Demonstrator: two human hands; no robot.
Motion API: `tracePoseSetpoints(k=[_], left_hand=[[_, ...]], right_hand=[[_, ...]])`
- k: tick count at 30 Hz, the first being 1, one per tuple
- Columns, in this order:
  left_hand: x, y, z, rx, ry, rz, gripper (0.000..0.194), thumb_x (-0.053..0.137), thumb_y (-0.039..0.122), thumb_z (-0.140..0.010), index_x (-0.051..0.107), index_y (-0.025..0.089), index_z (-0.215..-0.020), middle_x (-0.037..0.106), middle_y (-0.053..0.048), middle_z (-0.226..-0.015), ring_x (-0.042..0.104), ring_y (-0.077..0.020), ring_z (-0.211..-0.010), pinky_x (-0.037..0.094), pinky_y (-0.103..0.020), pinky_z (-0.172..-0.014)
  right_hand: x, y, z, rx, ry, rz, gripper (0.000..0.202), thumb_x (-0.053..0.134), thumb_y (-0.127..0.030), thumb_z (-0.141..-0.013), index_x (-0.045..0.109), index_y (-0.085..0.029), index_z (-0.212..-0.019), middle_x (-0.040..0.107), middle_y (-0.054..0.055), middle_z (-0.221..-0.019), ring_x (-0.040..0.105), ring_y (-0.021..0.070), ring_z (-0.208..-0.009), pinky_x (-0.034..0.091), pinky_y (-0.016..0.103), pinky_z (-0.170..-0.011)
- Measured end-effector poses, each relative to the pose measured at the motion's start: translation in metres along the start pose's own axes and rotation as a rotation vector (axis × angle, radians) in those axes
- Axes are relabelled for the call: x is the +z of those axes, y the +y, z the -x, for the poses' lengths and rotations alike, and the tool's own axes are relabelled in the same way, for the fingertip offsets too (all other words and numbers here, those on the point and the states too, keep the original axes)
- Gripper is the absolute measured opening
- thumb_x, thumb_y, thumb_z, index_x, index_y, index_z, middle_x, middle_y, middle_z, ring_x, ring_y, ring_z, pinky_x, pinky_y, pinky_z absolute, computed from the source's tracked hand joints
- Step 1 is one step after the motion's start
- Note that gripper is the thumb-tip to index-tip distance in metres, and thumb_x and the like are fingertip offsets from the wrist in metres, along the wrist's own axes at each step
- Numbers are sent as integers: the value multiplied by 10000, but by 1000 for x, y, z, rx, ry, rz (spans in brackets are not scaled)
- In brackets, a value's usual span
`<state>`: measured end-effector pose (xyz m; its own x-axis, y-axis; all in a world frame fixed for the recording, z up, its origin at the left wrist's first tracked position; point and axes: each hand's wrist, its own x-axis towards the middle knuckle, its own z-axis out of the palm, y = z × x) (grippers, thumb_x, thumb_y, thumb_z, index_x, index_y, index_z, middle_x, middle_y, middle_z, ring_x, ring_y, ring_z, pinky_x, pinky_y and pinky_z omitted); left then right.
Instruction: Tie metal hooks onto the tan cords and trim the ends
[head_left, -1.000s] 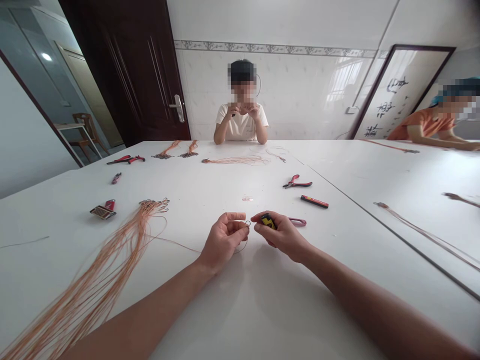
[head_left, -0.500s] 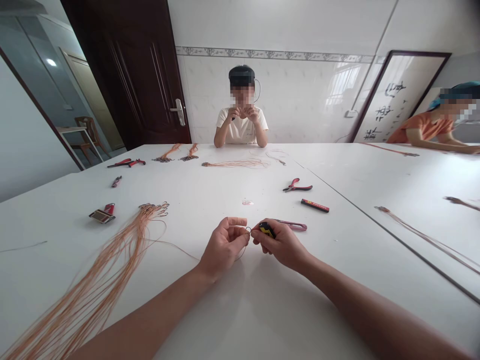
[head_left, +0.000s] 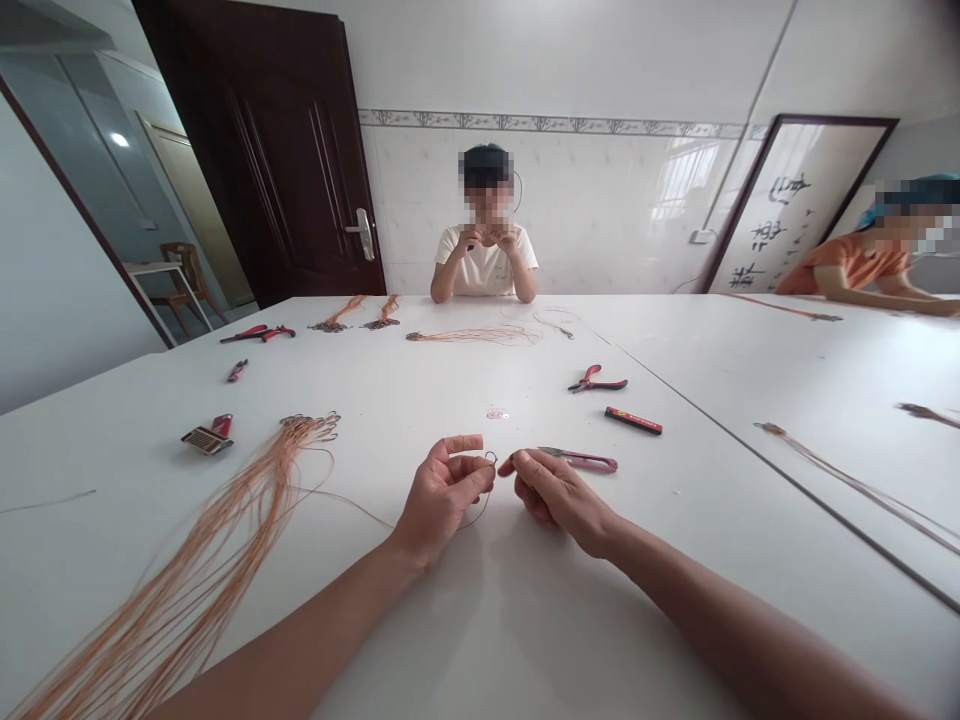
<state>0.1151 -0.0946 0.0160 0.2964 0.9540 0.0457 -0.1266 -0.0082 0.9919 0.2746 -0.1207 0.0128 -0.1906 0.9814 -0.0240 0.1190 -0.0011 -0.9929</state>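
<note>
We take the dark brown door (head_left: 277, 150) as the reference point. Right of the door, we observe a glossy tiled wall (head_left: 585, 190) with a patterned border strip (head_left: 555, 123); farther right, a framed calligraphy panel (head_left: 795, 215). Left of the door, we note a wooden chair (head_left: 182, 262) and a lit lamp (head_left: 118, 140). Nearer than the door, we locate the white tabletop (head_left: 420, 390).

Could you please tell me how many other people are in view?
2: a person in white across the table, and a person in orange at far right, partly cut off. Others may be out of frame.
</note>
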Motion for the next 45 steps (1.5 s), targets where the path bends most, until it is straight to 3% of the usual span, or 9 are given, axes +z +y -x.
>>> tracePoseSetpoints(k=[3, 10, 38, 45], left_hand=[[0, 0, 0, -9, -26, 11, 347, 624, 291, -669, 504, 217, -985, 577, 19, -702, 510, -101, -658, 380, -247, -646], [2, 0, 2, -16, -100, 41, 325, 629, 251, -671, 503, 207, -967, 556, 30, -675, 501, -90, -644, 376, -230, -631], [3, -4, 1, -26, -115, 14, 349, 648, 270, -640, 519, 193, -956, 565, 13, -675, 511, -102, -631, 375, -241, -611], [2, -3, 0, -30, -93, 15, 348, 650, 272, -638, 533, 197, -957, 576, 6, -698, 523, -102, -634, 392, -255, -636]], right_hand=[[0, 6, -3, 56, -19, -12, 474, 284, -563, -803, 487, -153, -678, 328, -44, -517, 250, 53, -419, 185, 196, -393], [3, 3, -2, 73, -14, 54, 498, 290, -578, -788, 409, -160, -546, 299, -44, -464, 211, 51, -394, 153, 207, -386], [3, 3, -4, 51, 36, 122, 343, 268, -334, -799, 421, -169, -540, 325, -31, -463, 224, 63, -379, 184, 207, -366], [-3, 8, -7, -39, 258, 369, 453, 242, -501, -824, 472, -173, -613, 390, -17, -503, 348, 98, -461, 275, 225, -457]])
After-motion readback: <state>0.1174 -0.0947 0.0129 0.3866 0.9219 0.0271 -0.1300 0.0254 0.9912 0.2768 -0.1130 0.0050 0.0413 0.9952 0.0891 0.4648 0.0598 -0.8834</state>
